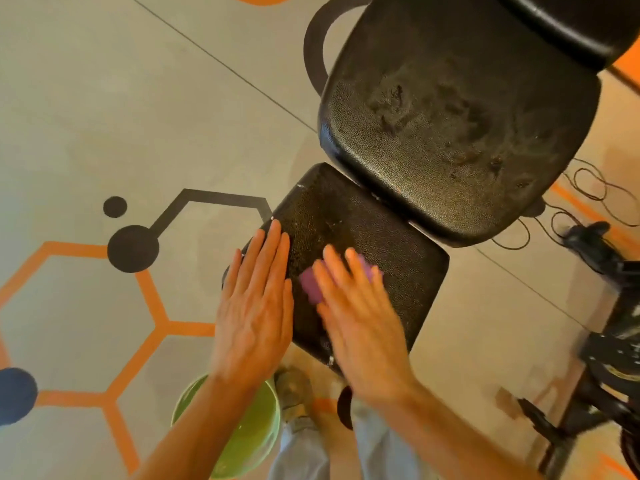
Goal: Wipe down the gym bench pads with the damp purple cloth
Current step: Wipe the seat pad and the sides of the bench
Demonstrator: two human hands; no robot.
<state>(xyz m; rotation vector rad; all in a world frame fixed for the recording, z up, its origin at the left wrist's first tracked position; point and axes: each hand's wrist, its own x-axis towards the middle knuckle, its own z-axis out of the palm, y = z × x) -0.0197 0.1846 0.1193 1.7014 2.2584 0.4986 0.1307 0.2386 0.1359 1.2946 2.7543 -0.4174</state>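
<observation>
Denim trouser legs [298, 445] and a lime-green round plastic bucket [249, 441] sit nearest me on the grey painted floor [86, 116] with its orange hexagon lines. Above them my left hand [254, 306] lies flat, fingers straight and together, on the left edge of the small black textured seat pad [388, 247]. My right hand [360, 317], blurred, presses flat on the damp purple cloth [310, 284], fingers spread over it rather than curled; the cloth is on the seat pad, just beside my left hand. Beyond, the larger black back pad [450, 133] shows dusty smears and is, I judge, not yet wiped. With only a flat palm on it, the cloth could slide off the pad's edge, or skip the gap between pads.
</observation>
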